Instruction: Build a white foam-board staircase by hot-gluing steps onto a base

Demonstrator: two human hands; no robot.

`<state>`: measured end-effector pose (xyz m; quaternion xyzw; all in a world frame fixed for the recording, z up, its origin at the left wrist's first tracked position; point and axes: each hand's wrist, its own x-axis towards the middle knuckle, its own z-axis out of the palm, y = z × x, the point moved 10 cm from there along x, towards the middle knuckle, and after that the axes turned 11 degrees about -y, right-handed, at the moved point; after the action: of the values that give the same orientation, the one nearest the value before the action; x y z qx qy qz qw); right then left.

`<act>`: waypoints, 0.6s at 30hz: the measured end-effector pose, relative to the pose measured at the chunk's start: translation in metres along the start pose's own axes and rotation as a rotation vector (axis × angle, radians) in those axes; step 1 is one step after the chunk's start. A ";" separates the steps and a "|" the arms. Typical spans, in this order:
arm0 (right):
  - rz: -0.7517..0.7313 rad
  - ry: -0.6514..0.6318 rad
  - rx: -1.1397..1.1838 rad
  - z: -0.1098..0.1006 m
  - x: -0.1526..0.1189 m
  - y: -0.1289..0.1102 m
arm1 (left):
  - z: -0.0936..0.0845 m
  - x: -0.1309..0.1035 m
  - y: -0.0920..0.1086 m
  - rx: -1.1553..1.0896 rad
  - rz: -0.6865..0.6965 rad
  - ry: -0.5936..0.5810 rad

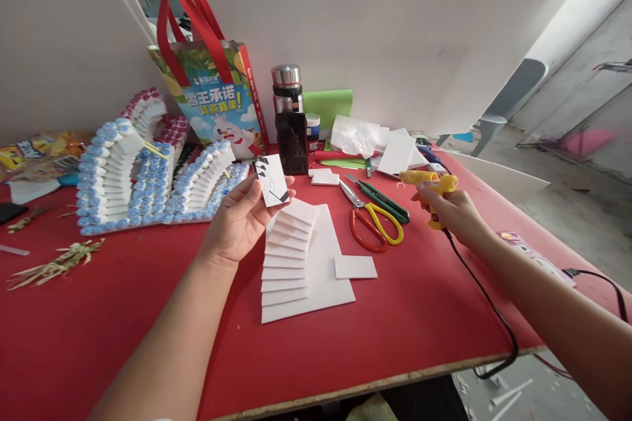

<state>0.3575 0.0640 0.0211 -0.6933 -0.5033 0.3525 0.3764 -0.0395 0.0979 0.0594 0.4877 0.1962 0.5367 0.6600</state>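
Raised over the table, my left hand [241, 214] pinches a small white foam board piece [272, 180] with black printed marks and clear glue blobs on its face. My right hand [457, 210] grips a yellow hot glue gun [432, 185], its nozzle pointing left and its black cord trailing down. Below my left hand lies a larger white foam sheet [330, 276], with overlapping white strips [284, 273] fanned along its left side. A loose white rectangle [355, 267] rests partly on the sheet's right edge. Red-and-yellow-handled scissors [369, 217] and a green utility knife [382, 200] lie between my hands.
Fan-shaped models with blue and white trim [143, 191] stand at left. Behind are a colourful bag [212, 102], a phone [292, 143] against a steel flask [286, 82], and white offcuts [395, 152]. A power strip [536, 256] sits at right near the table edge.
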 end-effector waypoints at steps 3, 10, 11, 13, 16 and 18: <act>0.032 0.002 -0.087 -0.002 0.002 0.013 | 0.002 0.000 -0.002 0.004 -0.007 -0.015; 0.096 -0.041 -0.377 -0.010 0.007 0.026 | 0.003 -0.001 -0.003 0.016 -0.018 -0.019; 0.096 -0.041 -0.401 -0.012 0.007 0.028 | 0.004 -0.002 -0.002 0.015 -0.016 -0.020; 0.074 -0.052 -0.456 -0.013 0.006 0.028 | 0.005 -0.002 -0.001 0.015 -0.008 -0.024; 0.000 -0.094 -0.554 -0.010 -0.002 0.022 | 0.008 -0.002 0.000 0.026 0.000 -0.032; -0.039 -0.051 -0.567 -0.016 -0.012 0.014 | 0.010 -0.003 0.000 0.047 0.001 -0.047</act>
<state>0.3740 0.0467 0.0176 -0.7521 -0.6042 0.2079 0.1615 -0.0330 0.0912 0.0635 0.5157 0.1930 0.5208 0.6524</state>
